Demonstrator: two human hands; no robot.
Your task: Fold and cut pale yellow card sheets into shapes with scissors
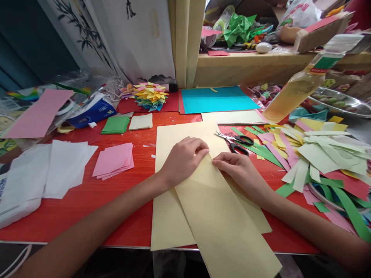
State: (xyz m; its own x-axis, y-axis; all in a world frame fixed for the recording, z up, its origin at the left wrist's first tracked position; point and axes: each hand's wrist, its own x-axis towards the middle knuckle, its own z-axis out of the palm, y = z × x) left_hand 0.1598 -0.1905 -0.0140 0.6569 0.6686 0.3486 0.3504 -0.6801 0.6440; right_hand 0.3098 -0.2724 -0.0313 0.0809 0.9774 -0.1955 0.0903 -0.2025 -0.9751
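Note:
A folded pale yellow sheet of paper (223, 216) lies at a slant, its lower end hanging past the table's front edge. My left hand (185, 158) pinches its upper left corner with thumb and fingers. At the upper right corner, my right hand (237, 166) grips the same sheet between thumb and forefinger. Beneath it is a larger pale yellow sheet (171, 216), flat on the red table. Just beyond my right hand rest black-handled scissors (236, 143), their blades slightly apart and pointing left.
Pink paper squares (114, 160), green squares (116, 124) and cream squares (140, 121) are stacked at left. Paper scraps (327, 150) pile up at right, near a tilted bottle (301, 85). Blue sheets (217, 100) and a folded-paper cluster (150, 96) stand at the back.

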